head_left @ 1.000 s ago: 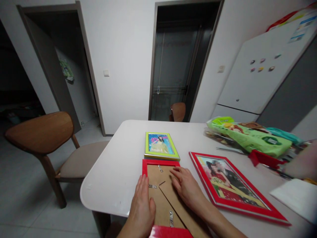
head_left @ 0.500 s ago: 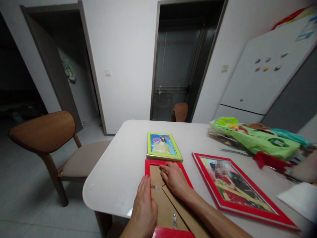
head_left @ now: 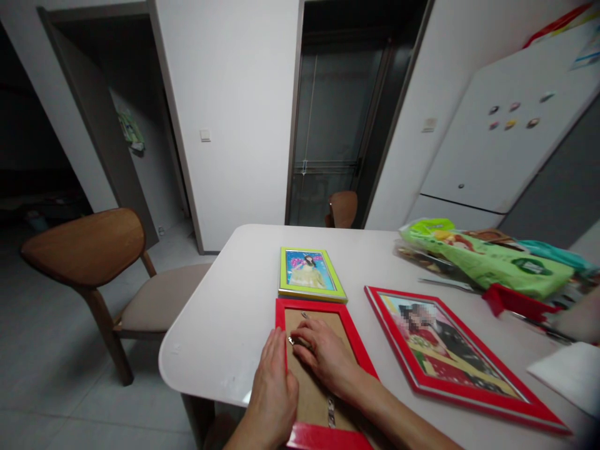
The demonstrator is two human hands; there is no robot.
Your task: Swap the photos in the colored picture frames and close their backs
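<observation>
A red picture frame (head_left: 359,347) lies face down on the table, its brown backing board (head_left: 309,394) showing. My left hand (head_left: 274,390) grips the frame's left side, fingers straight along the edge and thumb over it. Bent over the board, my right hand (head_left: 325,353) has its thumb and index finger closed on a small metal clip (head_left: 291,340) by the left inner edge. Another metal clip (head_left: 305,315) shows near the top. A metal hanger (head_left: 331,412) is fixed lower on the board.
Beyond the frame lies a yellow-green framed picture (head_left: 309,273). A larger red framed picture (head_left: 450,350) lies at right. Green packaging (head_left: 510,259), a red object (head_left: 515,303) and white paper (head_left: 569,375) are farther right. A wooden chair (head_left: 89,244) stands left of the table (head_left: 220,331).
My right hand has moved from the clip near the top down to the clip at the left edge. My left hand stays on the frame's side.
</observation>
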